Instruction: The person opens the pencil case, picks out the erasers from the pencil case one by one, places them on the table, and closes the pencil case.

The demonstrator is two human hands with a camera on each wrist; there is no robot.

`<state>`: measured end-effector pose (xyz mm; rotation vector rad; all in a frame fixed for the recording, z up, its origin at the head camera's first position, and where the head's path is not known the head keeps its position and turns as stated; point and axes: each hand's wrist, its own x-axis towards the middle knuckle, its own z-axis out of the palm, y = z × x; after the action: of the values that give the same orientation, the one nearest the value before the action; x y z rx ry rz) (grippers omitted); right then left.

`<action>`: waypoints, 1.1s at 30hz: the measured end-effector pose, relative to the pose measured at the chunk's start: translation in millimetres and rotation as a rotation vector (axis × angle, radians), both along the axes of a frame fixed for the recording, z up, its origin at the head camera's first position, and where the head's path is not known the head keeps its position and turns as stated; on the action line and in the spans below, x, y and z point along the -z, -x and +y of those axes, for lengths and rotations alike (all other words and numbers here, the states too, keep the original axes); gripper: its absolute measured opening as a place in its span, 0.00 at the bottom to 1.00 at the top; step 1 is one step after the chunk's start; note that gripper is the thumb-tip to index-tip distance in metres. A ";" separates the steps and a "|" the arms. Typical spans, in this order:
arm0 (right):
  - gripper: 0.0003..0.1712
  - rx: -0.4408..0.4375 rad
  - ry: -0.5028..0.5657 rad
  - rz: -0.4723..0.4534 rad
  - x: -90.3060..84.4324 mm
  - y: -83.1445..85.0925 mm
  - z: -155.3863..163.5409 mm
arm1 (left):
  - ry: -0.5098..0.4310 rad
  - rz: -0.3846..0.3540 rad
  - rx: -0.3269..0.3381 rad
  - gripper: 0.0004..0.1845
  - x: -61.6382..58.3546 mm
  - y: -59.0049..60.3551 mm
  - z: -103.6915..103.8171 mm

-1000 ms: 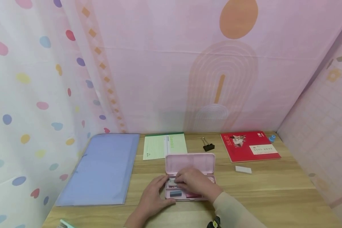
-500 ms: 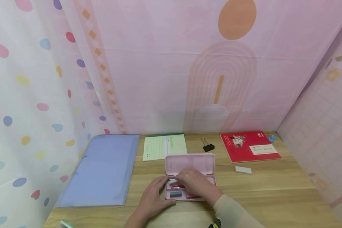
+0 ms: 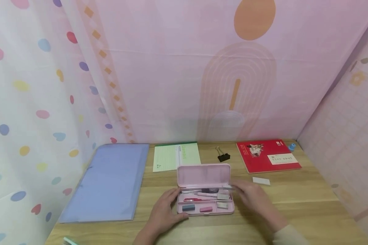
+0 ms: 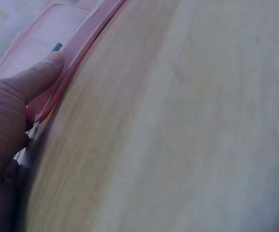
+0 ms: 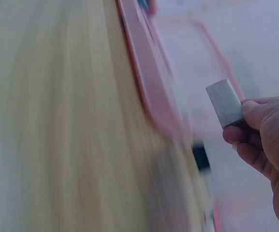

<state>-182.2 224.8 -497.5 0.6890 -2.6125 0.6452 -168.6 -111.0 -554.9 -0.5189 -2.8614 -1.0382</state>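
An open pink pencil case (image 3: 205,175) lies on the wooden table, lid raised at the back. Inside are a dark pen (image 3: 210,190), a red pen (image 3: 190,199), a blue-grey eraser (image 3: 188,207), a pink eraser (image 3: 206,209) and whitish eraser pieces. My left hand (image 3: 164,211) holds the case's left end, thumb at the front edge; the left wrist view shows that thumb (image 4: 40,77) against the pink wall. Off the case's right end, my right hand (image 3: 256,199) pinches a white eraser (image 5: 225,102) between thumb and fingers, seen best in the right wrist view.
A blue folder (image 3: 110,180) lies at left, a green notepad (image 3: 176,156) behind the case. Farther right are a black binder clip (image 3: 224,157), a red booklet (image 3: 268,156), a white block (image 3: 261,181) and a small blue object (image 3: 291,147). Curtains enclose the table.
My right hand has come out of the pencil case and moved right, carrying the white eraser. The case's contents are now uncovered. My left hand has stayed on the case.
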 end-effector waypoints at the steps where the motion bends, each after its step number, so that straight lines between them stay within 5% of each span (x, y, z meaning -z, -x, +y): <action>1: 0.14 0.039 -0.011 -0.006 0.7 -1.3 10.1 | 0.002 -0.003 -0.002 0.56 -0.2 0.1 -0.1; 12: 0.12 0.245 -0.035 -0.202 12.3 -7.0 74.2 | 0.003 -0.037 -0.019 0.57 0.1 0.3 -1.3; 28: 0.10 0.226 -0.060 -0.241 20.6 -7.3 78.8 | 0.004 -0.041 -0.023 0.56 -0.6 0.6 0.8; 33: 0.18 0.219 -0.088 -0.303 22.7 -5.5 80.4 | 0.014 -0.033 -0.024 0.56 -1.5 1.0 1.1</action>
<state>-176.7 305.2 -520.1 0.3415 -2.9552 0.6104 -169.6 -109.9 -553.4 -0.4711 -2.8975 -1.0335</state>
